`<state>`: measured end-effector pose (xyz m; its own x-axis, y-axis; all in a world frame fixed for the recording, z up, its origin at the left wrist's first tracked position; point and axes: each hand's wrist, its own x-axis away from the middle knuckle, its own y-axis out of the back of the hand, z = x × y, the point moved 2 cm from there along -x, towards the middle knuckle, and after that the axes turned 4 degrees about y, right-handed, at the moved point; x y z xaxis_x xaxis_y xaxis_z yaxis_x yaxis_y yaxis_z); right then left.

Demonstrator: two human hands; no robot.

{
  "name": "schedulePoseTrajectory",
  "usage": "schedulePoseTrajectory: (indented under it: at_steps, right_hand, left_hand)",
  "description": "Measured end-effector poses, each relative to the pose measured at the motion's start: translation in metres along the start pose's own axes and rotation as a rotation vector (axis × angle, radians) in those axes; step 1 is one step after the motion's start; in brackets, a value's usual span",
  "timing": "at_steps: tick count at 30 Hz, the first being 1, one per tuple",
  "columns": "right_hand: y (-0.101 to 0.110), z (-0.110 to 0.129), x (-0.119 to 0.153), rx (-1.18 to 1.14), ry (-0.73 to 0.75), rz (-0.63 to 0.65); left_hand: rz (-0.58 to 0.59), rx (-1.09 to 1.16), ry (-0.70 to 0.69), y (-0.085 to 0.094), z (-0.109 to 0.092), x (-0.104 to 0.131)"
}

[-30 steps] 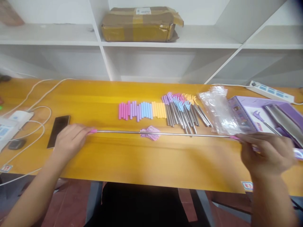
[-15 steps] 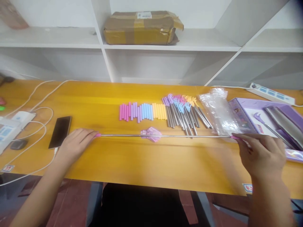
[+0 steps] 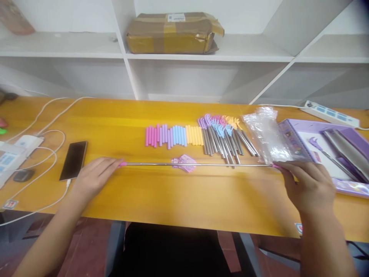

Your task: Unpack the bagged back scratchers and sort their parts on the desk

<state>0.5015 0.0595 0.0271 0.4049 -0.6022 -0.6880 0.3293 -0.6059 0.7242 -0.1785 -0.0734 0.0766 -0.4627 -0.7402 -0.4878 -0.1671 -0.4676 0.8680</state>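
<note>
A long thin telescopic back scratcher (image 3: 219,165) with pink ends stretches level across the view above the table. My left hand (image 3: 93,177) is closed on its left pink end, and my right hand (image 3: 309,186) on its right end; the fingers mostly cover both ends. Behind the rod's middle lie small pink printed cards (image 3: 184,158). Farther back sits a row of pink, purple, blue and yellow tubes (image 3: 174,135). To their right are several back scratchers (image 3: 223,140) with metal shafts and coloured claw heads.
Clear plastic bags (image 3: 263,134) lie beside a purple box (image 3: 305,140) holding a purple scratcher. A phone (image 3: 73,159) with a cable is near my left hand. Power strips (image 3: 331,114) and cords lie at both sides. A taped carton (image 3: 173,34) stands on the white shelf behind.
My right hand has moved left, and my left hand slightly right. The back scratcher's extended rod is a little shorter between them.
</note>
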Motion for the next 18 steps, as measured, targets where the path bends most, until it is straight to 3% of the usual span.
schedulePoseTrajectory:
  at_steps: [3, 8, 10, 13, 18]
  right_hand:
    - [-0.005, 0.054, -0.025, -0.055, 0.152, -0.049]
    - [-0.025, 0.202, -0.063, -0.337, 0.185, -0.049]
    - [-0.03, 0.247, -0.067, -0.393, 0.228, -0.006]
    - [-0.031, 0.273, -0.063, -0.367, 0.225, 0.047]
    - [-0.034, 0.261, -0.053, -0.377, 0.223, 0.061]
  left_hand:
    - [-0.015, 0.028, -0.045, -0.009, -0.032, -0.022]
    - [0.027, 0.199, -0.013, -0.035, -0.116, -0.054]
    - [0.022, 0.199, 0.018, -0.04, -0.138, -0.06]
    - [0.032, 0.171, 0.031, -0.041, -0.149, -0.063]
    - [0.074, 0.194, 0.006, -0.049, -0.141, -0.065]
